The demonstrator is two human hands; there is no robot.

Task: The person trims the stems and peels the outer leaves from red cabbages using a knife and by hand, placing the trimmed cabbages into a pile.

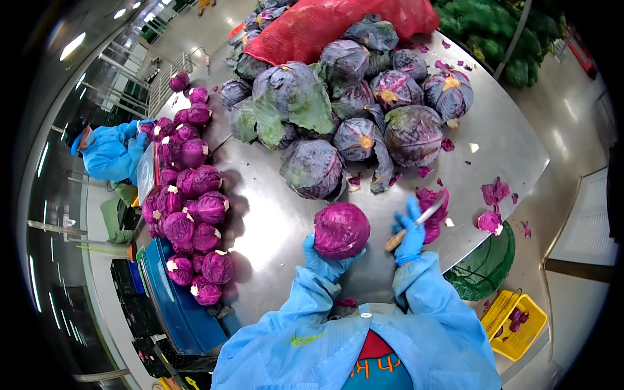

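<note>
My left hand (318, 260), in a blue glove, cups a smooth purple cabbage (342, 230) from below and the left side, just above the metal table. Closed around a wooden handle, my gloved right hand (410, 238) grips a knife (429, 211) whose blade points up and to the right. A loose purple leaf (437, 224) is right beside that hand, behind the blade; whether the fingers touch it I cannot tell. Beyond both hands lies a heap of cabbages with dull outer leaves, the nearest one (313, 169) close to the held cabbage.
Trimmed purple cabbages (179, 226) are piled on the left. A red mesh sack (338, 26) lies at the back. Leaf scraps (490, 221) dot the table's right side, near a green mesh bag (484, 263) and a yellow basket (513, 325). A co-worker in blue (110, 153) is at far left.
</note>
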